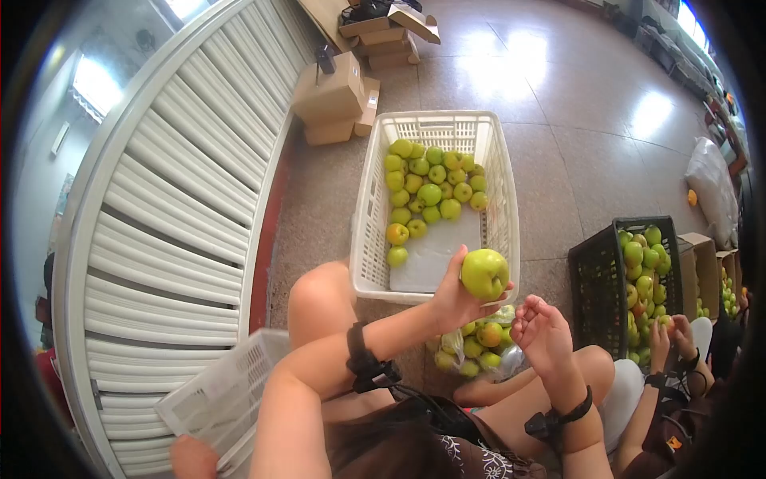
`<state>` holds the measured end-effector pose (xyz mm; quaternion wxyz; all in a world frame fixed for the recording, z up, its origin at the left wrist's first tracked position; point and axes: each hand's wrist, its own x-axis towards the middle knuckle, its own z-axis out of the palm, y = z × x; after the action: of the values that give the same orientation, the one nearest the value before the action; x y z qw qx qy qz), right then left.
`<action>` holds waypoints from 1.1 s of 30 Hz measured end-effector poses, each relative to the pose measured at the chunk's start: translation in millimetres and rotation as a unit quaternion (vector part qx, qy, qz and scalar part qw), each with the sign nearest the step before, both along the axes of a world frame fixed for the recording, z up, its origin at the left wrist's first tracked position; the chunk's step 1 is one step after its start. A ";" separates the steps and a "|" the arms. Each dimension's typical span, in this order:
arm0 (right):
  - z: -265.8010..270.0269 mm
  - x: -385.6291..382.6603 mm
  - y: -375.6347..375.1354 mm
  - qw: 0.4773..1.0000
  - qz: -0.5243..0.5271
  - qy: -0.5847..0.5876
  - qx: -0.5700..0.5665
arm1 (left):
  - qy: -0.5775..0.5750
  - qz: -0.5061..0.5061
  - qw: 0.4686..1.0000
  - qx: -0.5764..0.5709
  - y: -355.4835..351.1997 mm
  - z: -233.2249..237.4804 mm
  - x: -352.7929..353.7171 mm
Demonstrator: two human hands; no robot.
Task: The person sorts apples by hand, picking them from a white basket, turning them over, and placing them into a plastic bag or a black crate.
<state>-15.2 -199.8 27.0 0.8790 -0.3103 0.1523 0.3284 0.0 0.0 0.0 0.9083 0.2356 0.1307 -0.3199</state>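
Floor: shiny tiles [558,176] spread across the far side, with bright light reflections.
Slatted panel: the white slatted panel [175,199] fills the left side.
White crate: the white crate [372,255] rests on the floor, green apples [429,194] mostly in its far and left part.
Black crate: at right, the black crate [594,279] has apples too; a co-worker's hands [659,343] are beside it.
Boxes: cardboard boxes [329,88] stand far left.
Plastic bag: near, the plastic bag [511,363] contains more apples.
Hands: my left hand [452,297] grips one apple [484,274]; my right hand [545,339] is half open, fingers loosely bent, nothing seen in it.
Held apple: above the white crate's near edge. I judge this a holding step; moving it calls for steady support from below.
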 end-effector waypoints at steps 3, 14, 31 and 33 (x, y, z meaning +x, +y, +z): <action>-3.9 -0.1 7.4 1.000 0.000 0.015 0.013 | 0.013 -0.009 0.999 0.043 5.4 2.4 0.3; -21.0 11.8 -17.1 0.999 -0.036 0.031 -0.026 | 0.027 -0.016 0.999 -0.001 -4.8 -3.4 12.1; -26.3 -12.0 11.3 0.995 0.075 0.052 -0.038 | -0.361 -0.101 0.811 0.449 -24.4 0.5 -26.3; -25.5 -15.7 14.3 0.994 0.071 0.080 -0.034 | -0.338 -0.116 0.823 0.442 -22.1 2.2 -30.7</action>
<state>-30.9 -185.5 1.5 0.8271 -0.3230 0.2110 0.4088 -30.7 -22.1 2.2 0.6503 0.7188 -0.0855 -0.2306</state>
